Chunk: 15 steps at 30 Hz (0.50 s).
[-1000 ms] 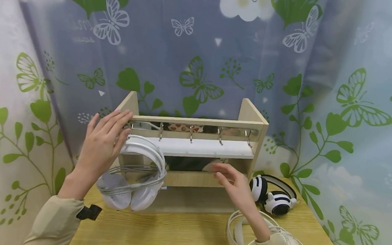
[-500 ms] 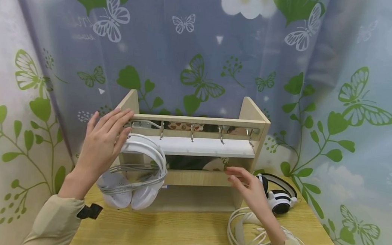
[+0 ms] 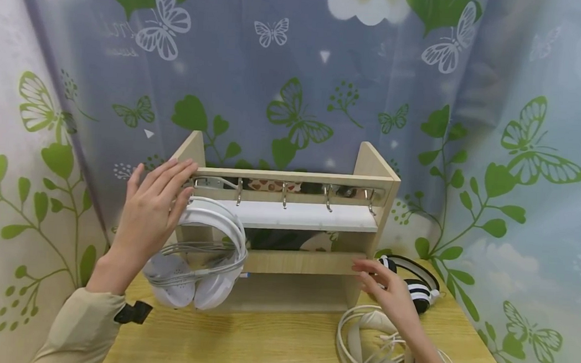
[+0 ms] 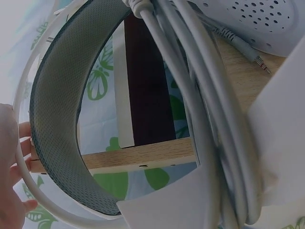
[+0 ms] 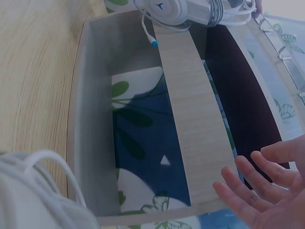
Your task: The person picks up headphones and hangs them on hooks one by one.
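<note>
The white headphones hang at the left end of the shelf, under the row of hooks, cups down. The headband's top is just beside the left hand's thumb; the cups sit lower, to the right of the left wrist and well apart from the right hand. A grey cable is looped in a bundle across them, and the right wrist view shows a blue-tipped plug dangling beside a cup.

The left hand lies with its fingers nearly straight and close together, the fingertips on the shelf's upper left corner. Whether its thumb touches the headband cannot be told.

The right hand holds nothing. Its fingers are loosely extended and a little apart, the tips near the shelf's right side; contact there cannot be told.

Below the right hand, a coiled white cable lies on the surface, partly under the forearm. Black-and-white headphones rest behind that hand, right of the shelf, partly hidden by it.
</note>
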Tool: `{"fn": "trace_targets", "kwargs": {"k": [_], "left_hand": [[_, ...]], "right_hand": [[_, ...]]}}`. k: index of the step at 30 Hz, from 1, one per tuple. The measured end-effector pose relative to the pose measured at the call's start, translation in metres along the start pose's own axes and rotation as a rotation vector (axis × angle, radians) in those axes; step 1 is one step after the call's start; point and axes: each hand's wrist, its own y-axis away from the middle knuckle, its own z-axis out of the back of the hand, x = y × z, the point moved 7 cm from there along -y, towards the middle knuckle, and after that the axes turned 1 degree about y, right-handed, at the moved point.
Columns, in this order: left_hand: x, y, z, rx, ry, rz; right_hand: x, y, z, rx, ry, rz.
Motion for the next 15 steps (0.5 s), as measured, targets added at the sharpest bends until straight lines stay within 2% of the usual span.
{"fn": "trace_targets", "kwargs": {"k": [8,15], "left_hand": [[0.000,0.000,0.000,-0.011,-0.004,0.005],[0.000,0.000,-0.001,0.000,-0.011,0.006]], "right_hand": [[-0.015,0.009,0.010,-0.006,-0.017,-0.034],[-0.028,0.017,0.016,-0.005,-0.009,-0.108]]}}
